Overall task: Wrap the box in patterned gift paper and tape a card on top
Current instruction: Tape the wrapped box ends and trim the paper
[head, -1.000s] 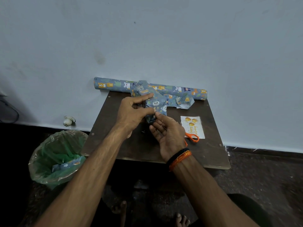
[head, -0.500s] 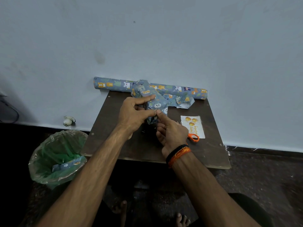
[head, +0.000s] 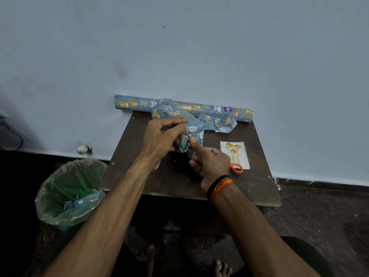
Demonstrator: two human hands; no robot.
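Our left hand [head: 159, 138] grips the paper-wrapped box [head: 191, 128] from its left side, fingers curled around it above the worktop [head: 259, 188]. Our right hand [head: 211, 162] is mostly curled, its thumb pressing the folded paper at the box's near end. The card [head: 235, 154] lies just right, orange scissors [head: 236, 168] overlapping it; the paper roll [head: 219, 109] rests along the wall.

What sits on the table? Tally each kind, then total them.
Gift paper roll: 1
Partly wrapped box, held by left hand and right hand: 1
Loose paper scrap: 1
Card: 1
Orange-handled scissors: 1
Total: 5
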